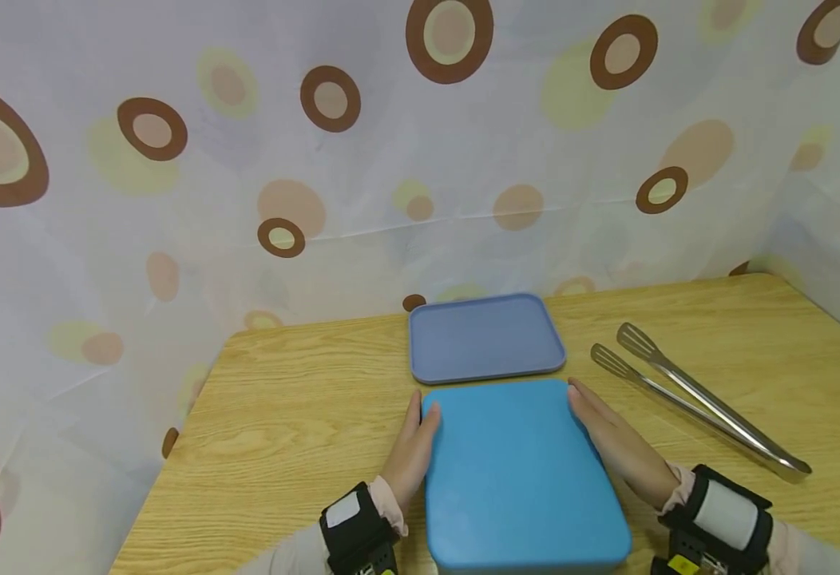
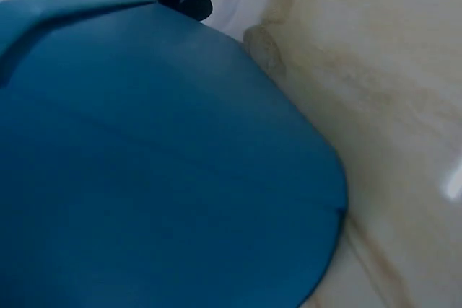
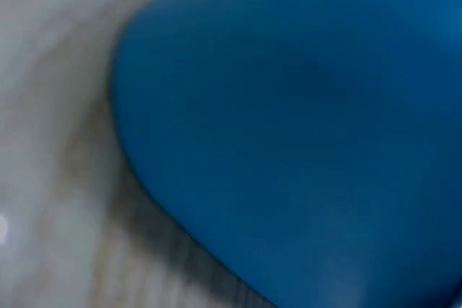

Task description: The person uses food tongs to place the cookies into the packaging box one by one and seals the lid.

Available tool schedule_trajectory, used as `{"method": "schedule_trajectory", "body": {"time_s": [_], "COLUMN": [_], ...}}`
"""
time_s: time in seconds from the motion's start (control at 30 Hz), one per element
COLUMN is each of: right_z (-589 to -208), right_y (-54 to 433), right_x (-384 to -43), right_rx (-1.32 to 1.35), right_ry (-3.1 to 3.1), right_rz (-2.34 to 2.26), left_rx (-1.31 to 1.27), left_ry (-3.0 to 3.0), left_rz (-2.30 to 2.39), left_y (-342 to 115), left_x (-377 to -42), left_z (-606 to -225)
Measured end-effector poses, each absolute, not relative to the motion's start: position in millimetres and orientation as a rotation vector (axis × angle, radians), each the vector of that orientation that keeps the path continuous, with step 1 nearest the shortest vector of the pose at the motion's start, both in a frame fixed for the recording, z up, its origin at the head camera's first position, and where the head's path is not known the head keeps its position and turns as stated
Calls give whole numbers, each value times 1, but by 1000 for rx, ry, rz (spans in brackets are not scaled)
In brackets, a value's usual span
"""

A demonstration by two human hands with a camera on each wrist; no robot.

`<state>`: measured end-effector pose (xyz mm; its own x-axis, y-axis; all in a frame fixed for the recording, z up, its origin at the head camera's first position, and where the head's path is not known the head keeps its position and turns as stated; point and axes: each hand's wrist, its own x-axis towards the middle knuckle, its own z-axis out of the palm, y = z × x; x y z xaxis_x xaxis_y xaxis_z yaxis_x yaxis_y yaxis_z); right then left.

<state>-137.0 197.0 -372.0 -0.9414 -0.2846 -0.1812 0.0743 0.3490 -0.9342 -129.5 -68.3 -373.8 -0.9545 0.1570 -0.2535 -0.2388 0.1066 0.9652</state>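
Observation:
A light blue box [image 1: 521, 471] with rounded corners is between my two hands at the front of the table. My left hand [image 1: 411, 454] lies along its left side, its thumb at the top edge. Along the opposite side rests my right hand [image 1: 617, 439], fingers fairly straight and pointing forward. The same blue box fills most of the left wrist view [image 2: 180, 164] and of the right wrist view [image 3: 289, 128], where no fingers show. Its underside and contents are hidden.
A shallow grey-blue tray [image 1: 485, 339] lies just behind the box. Metal tongs [image 1: 707, 403] with slotted ends lie on the wooden table [image 1: 283, 423] to the right. A patterned curtain [image 1: 362, 176] hangs behind. Marbled floor [image 2: 390, 106] shows below in the left wrist view.

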Motion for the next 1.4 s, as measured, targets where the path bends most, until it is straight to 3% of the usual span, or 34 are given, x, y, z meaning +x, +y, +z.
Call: {"method": "schedule_trajectory", "body": {"time_s": [0.53, 0.97, 1.4], "right_z": [-383, -385, -378], "right_y": [190, 189, 196], "right_x": [-150, -151, -104], "right_rx": [-276, -233, 62], "right_ry": [2435, 2399, 2000], "right_rz": [-1670, -1664, -1745], "left_rx": [134, 113, -52], "left_ry": [2345, 2282, 2016], "left_rz": [1898, 1925, 1916], "left_y": [-67, -66, -72], "left_x": [-147, -148, -95], "left_z": [-388, -389, -388]}}
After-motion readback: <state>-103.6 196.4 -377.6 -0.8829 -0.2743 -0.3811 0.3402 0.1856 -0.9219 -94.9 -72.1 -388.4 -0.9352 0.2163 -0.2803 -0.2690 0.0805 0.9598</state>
